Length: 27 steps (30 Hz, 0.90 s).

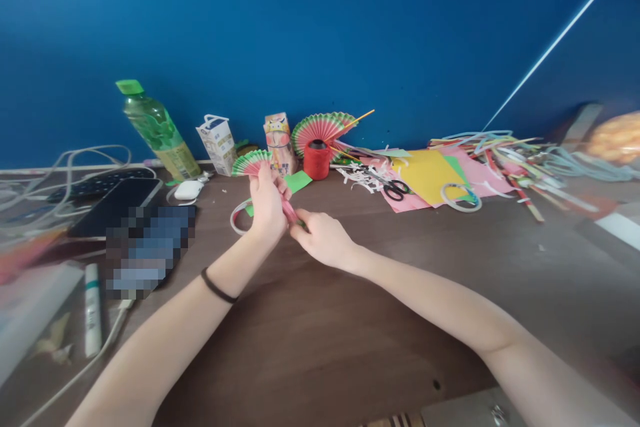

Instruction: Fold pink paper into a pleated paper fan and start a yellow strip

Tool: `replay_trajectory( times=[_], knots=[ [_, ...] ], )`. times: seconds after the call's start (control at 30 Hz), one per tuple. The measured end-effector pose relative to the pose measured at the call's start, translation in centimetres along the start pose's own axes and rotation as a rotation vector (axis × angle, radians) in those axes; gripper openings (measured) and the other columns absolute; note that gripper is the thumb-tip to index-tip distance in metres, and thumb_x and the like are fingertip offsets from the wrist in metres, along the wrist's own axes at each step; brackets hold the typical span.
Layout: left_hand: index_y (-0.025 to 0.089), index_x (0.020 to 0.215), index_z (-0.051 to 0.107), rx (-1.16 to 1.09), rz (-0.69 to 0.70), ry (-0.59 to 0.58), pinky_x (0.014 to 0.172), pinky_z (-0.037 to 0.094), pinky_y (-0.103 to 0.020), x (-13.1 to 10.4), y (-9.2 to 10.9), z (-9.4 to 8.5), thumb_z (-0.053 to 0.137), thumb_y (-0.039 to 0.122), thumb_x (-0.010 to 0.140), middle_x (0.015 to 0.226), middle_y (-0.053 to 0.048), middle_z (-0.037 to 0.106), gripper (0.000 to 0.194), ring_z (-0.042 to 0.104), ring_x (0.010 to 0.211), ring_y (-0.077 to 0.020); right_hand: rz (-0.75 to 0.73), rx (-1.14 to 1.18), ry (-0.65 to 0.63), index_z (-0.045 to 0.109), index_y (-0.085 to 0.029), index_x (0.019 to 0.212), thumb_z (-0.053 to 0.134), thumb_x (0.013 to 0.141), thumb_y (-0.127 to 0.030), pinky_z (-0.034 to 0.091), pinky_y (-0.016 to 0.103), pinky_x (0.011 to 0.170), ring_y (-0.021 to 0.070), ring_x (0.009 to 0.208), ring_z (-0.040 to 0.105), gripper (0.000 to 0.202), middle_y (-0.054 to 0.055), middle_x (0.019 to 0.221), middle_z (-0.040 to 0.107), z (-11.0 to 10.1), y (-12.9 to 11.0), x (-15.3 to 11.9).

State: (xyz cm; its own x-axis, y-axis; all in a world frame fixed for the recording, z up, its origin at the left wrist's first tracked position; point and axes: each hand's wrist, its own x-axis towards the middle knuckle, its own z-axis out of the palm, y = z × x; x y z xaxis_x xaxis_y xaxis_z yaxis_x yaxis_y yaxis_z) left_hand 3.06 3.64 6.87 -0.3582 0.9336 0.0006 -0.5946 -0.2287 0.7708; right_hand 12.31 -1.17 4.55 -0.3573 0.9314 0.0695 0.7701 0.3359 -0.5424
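Two-handed hold on pleated paper. Your left hand (270,203) was closed around the middle of the pleated paper (251,162), its green-edged pleats spreading above the fist; this grip probably kept the folds gathered. Your right hand (325,240) met it just below, fingers together and clamped on the narrow pink end, which seemingly steadied the part that the left fist left free. The exact contact of the fingertips was too small to tell. The paper was thus raised over the surface (300,347), in front of you, where both hands could reach it.

Behind the hands, an opened fan (320,130) stood against the blue wall (320,27), with a red spool (317,163) in front of it; the wall likely served as its backing. To the right, black-handled scissors (397,188) lay by white paper scraps (360,177) and beside a yellow sheet (423,173), on which a ring-shaped roll (461,198) partly rested. Loose paper strips (525,173) were heaped farther right, perhaps to leave the working area accessible. A green bottle (160,133) and a white carton (217,143) stood at the back left.
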Motion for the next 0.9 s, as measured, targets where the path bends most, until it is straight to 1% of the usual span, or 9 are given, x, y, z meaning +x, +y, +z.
replay_trajectory(
  times=[0.07, 0.13, 0.2, 0.23, 0.3, 0.4, 0.47, 0.67, 0.9],
  knots=[
    [0.019, 0.063, 0.033, -0.005, 0.019, -0.003, 0.034, 0.02, -0.017, -0.1, 0.0, 0.0, 0.053, 0.027, 0.082, 0.052, 0.009, 0.032, 0.029, 0.026, 0.036, -0.0026, -0.003, -0.018, 0.025, 0.056, -0.02, 0.084, 0.034, 0.089, -0.035, 0.032, 0.026, 0.057, 0.0193, 0.074, 0.059, 0.027, 0.005, 0.081, 0.066, 0.1, 0.0, 0.0],
    [0.019, 0.063, 0.034, -0.013, 0.04, -0.014, 0.035, 0.021, -0.017, -0.1, 0.1, 0.0, 0.052, 0.027, 0.083, 0.053, 0.008, 0.032, 0.028, 0.028, 0.037, -0.0026, -0.012, -0.01, 0.072, 0.056, -0.021, 0.094, 0.035, 0.09, -0.038, 0.034, 0.026, 0.059, 0.019, 0.076, 0.059, 0.027, 0.005, 0.086, 0.066, 0.2, 0.2, 0.1],
    [0.019, 0.062, 0.034, -0.023, 0.052, -0.017, 0.035, 0.022, -0.017, 0.0, 0.2, 0.0, 0.053, 0.029, 0.083, 0.053, 0.008, 0.032, 0.029, 0.029, 0.038, -0.0026, -0.056, -0.002, 0.152, 0.053, -0.021, 0.103, 0.04, 0.089, -0.037, 0.036, 0.026, 0.062, 0.0193, 0.084, 0.058, 0.024, 0.004, 0.095, 0.065, 0.4, 0.4, 0.1],
    [0.019, 0.062, 0.034, -0.028, 0.053, -0.015, 0.035, 0.022, -0.017, 0.0, 0.2, 0.0, 0.054, 0.03, 0.083, 0.053, 0.008, 0.032, 0.03, 0.029, 0.038, -0.0024, -0.092, -0.005, 0.201, 0.053, -0.021, 0.104, 0.043, 0.088, -0.035, 0.038, 0.026, 0.064, 0.0193, 0.088, 0.057, 0.023, 0.004, 0.1, 0.064, 0.5, 0.5, 0.2],
    [0.019, 0.062, 0.034, -0.04, 0.055, -0.013, 0.035, 0.021, -0.017, 0.0, 0.4, 0.0, 0.055, 0.032, 0.082, 0.054, 0.008, 0.031, 0.032, 0.028, 0.038, -0.0021, -0.167, -0.026, 0.291, 0.056, -0.02, 0.099, 0.045, 0.088, -0.03, 0.039, 0.027, 0.069, 0.0188, 0.094, 0.054, 0.019, 0.005, 0.103, 0.062, 0.6, 0.7, 0.3],
    [0.019, 0.062, 0.034, -0.055, 0.056, -0.025, 0.035, 0.021, -0.017, 0.0, 0.5, 0.1, 0.057, 0.034, 0.08, 0.054, 0.008, 0.031, 0.033, 0.028, 0.038, -0.0017, -0.209, -0.035, 0.362, 0.058, -0.018, 0.09, 0.045, 0.088, -0.026, 0.039, 0.027, 0.074, 0.0169, 0.09, 0.054, 0.016, 0.004, 0.094, 0.062, 0.7, 0.8, 0.4],
    [0.019, 0.062, 0.033, -0.053, 0.043, -0.034, 0.035, 0.022, -0.018, 0.0, 0.6, 0.1, 0.056, 0.034, 0.081, 0.054, 0.008, 0.031, 0.033, 0.028, 0.039, -0.0019, -0.205, -0.023, 0.369, 0.059, -0.018, 0.088, 0.044, 0.088, -0.025, 0.039, 0.027, 0.075, 0.0164, 0.087, 0.055, 0.017, 0.004, 0.088, 0.063, 0.6, 0.8, 0.4],
    [0.02, 0.063, 0.031, -0.053, -0.008, -0.025, 0.035, 0.022, -0.019, -0.1, 0.5, 0.1, 0.054, 0.032, 0.082, 0.052, 0.009, 0.03, 0.032, 0.028, 0.038, -0.003, -0.175, 0.028, 0.328, 0.06, -0.018, 0.088, 0.044, 0.088, -0.023, 0.039, 0.026, 0.075, 0.0158, 0.084, 0.058, 0.017, 0.004, 0.09, 0.065, 0.5, 0.9, 0.3],
    [0.019, 0.061, 0.034, -0.055, -0.019, -0.071, 0.035, 0.021, -0.019, -0.2, 0.4, 0.0, 0.054, 0.028, 0.082, 0.052, 0.008, 0.031, 0.029, 0.028, 0.037, -0.0033, -0.197, 0.023, 0.301, 0.06, -0.016, 0.087, 0.043, 0.088, -0.021, 0.039, 0.026, 0.073, 0.0164, 0.081, 0.058, 0.018, 0.006, 0.088, 0.064, 0.3, 1.1, 0.5]
  ],
)
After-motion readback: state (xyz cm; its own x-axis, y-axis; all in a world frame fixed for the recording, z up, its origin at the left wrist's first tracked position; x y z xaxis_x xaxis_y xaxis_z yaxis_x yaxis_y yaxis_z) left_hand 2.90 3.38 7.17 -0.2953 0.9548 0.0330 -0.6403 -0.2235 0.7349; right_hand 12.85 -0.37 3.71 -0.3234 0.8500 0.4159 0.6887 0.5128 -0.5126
